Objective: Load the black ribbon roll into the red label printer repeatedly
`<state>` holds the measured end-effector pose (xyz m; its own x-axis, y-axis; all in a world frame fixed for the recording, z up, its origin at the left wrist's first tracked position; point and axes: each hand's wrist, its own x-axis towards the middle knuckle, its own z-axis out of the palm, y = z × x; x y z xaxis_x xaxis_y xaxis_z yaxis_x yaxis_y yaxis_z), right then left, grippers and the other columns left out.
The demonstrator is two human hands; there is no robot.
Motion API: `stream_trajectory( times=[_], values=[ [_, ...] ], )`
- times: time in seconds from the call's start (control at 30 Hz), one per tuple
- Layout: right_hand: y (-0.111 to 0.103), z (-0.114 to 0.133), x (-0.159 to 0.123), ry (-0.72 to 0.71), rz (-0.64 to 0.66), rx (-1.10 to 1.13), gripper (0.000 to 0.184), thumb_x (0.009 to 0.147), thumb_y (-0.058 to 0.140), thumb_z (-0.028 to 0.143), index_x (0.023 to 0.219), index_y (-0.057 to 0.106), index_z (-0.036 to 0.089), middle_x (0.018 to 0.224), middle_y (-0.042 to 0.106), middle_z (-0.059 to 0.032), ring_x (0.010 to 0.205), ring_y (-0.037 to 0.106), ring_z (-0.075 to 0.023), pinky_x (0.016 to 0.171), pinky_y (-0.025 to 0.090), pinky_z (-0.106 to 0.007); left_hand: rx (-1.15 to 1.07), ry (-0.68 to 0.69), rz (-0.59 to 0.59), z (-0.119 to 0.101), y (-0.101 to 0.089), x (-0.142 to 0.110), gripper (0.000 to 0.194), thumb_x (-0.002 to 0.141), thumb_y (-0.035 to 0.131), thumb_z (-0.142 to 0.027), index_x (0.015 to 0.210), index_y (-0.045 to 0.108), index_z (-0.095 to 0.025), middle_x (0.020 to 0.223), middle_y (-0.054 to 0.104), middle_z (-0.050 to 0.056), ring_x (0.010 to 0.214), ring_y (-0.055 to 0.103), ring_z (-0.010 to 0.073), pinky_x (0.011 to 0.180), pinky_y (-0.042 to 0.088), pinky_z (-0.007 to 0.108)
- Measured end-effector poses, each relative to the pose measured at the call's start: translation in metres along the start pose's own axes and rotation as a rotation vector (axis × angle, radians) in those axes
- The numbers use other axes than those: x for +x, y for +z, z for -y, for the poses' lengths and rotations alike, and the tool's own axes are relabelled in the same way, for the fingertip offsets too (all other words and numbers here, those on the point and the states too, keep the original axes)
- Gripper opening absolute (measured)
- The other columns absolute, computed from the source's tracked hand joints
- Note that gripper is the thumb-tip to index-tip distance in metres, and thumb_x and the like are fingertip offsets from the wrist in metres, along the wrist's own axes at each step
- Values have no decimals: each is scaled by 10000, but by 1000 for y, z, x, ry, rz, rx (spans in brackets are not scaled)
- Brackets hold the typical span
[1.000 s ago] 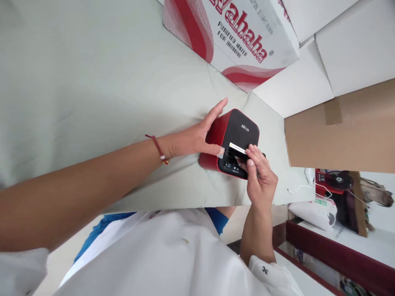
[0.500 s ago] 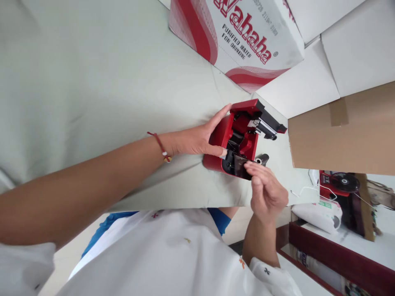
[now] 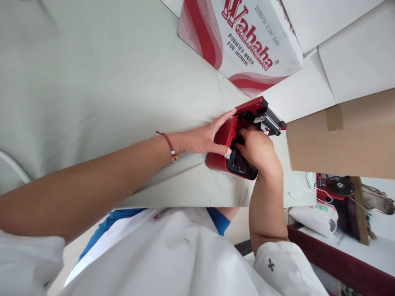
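A red and black device that looks like a label printer (image 3: pixel 216 163) lies on the cloth-covered table, its lid (image 3: pixel 252 105) raised. My left hand (image 3: pixel 205 140) braces it from the left, the thumb on the compartment's near rim and a finger up by the lid hinge. Inside the compartment are the fingers of my right hand (image 3: pixel 261 150), bent around its dark inner part. Whatever those fingertips grip is hidden by the hand and the walls. A dark, shiny strip of film (image 3: pixel 242 163) lies over the black front edge, below my right hand.
Behind the device stands a Wahaha water carton (image 3: pixel 243 45) with white boxes (image 3: pixel 358 61) beside it. To the right is a brown cardboard box (image 3: pixel 342 135). A white cord (image 3: pixel 304 191) lies near the table's right edge. Another red device (image 3: pixel 335 186) sits beyond that edge.
My right hand has left the film's end at the front edge and moved up and inward, into the compartment. My left hand keeps its place on the printer.
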<state>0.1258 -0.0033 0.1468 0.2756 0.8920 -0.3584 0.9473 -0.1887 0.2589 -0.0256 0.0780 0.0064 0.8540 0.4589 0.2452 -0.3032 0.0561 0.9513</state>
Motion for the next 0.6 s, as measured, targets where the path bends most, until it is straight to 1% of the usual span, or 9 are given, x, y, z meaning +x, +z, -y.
stream_trajectory(
  times=[0.1, 0.17, 0.2, 0.23, 0.3, 0.37, 0.47, 0.53, 0.6],
  values=[
    [0, -8, -25, 3, -156, 191, 375, 954, 692, 221, 1320, 761, 177, 1268, 767, -168, 1024, 737, -334, 874, 576, -459, -18, -24, -10, -4, 1, -1, 1321, 766, 946, -431, 1804, 133, -346, 1914, 146, 59, 1781, 66, 412, 1461, 82, 587],
    [-3, -26, -57, 10, -255, 423, 355, 972, 698, 287, 1314, 755, 205, 1211, 774, -124, 878, 720, -255, 796, 580, -403, -33, -16, -1, -6, 1, -2, 1296, 783, 942, -437, 1801, 143, -355, 1912, 155, 60, 1779, 91, 407, 1459, 91, 589],
    [-4, -39, -75, 25, -271, 564, 359, 991, 710, 363, 1320, 751, 227, 1196, 776, -104, 812, 704, -224, 735, 575, -370, -37, -15, 3, -6, 1, -2, 1286, 790, 940, -436, 1799, 147, -363, 1912, 155, 58, 1779, 96, 405, 1456, 95, 594],
    [-5, -53, -93, 44, -270, 684, 375, 997, 732, 444, 1315, 758, 248, 1174, 781, -92, 824, 707, -218, 716, 577, -349, -40, -19, 5, -7, 1, -3, 1279, 794, 938, -432, 1798, 149, -371, 1913, 149, 55, 1780, 94, 402, 1454, 98, 599],
    [-2, -85, -123, 86, -310, 869, 388, 986, 763, 511, 1284, 780, 263, 1189, 787, -90, 944, 735, -234, 761, 603, -328, -35, -39, 6, -8, 0, -3, 1279, 797, 933, -415, 1799, 139, -376, 1918, 120, 53, 1782, 78, 395, 1452, 97, 604],
    [8, -113, -138, 165, -311, 937, 441, 971, 777, 544, 1312, 780, 264, 1184, 794, -92, 997, 735, -239, 798, 609, -321, -31, -62, 11, -8, 0, -2, 1297, 794, 925, -402, 1803, 111, -373, 1921, 99, 59, 1783, 75, 391, 1451, 94, 604],
    [35, -132, -127, 297, -169, 839, 513, 926, 790, 556, 1303, 780, 209, 1003, 793, -86, 837, 707, -215, 683, 564, -304, -38, -61, 13, -9, 0, -2, 1309, 791, 922, -411, 1807, 97, -367, 1920, 98, 73, 1780, 71, 409, 1448, 80, 619],
    [56, -128, -107, 288, -77, 775, 577, 880, 779, 553, 1295, 781, 152, 798, 724, -44, 659, 622, -185, 565, 492, -296, -47, -52, 12, -9, 0, -2, 1309, 792, 923, -420, 1809, 102, -353, 1917, 119, 82, 1778, 68, 422, 1447, 73, 626],
    [74, -122, -88, 237, -54, 757, 630, 863, 735, 551, 1322, 774, 121, 654, 607, 20, 556, 524, -162, 511, 438, -290, -50, -44, 11, -9, 0, -2, 1305, 795, 925, -424, 1809, 108, -344, 1916, 131, 79, 1779, 74, 416, 1450, 76, 615]
  ],
)
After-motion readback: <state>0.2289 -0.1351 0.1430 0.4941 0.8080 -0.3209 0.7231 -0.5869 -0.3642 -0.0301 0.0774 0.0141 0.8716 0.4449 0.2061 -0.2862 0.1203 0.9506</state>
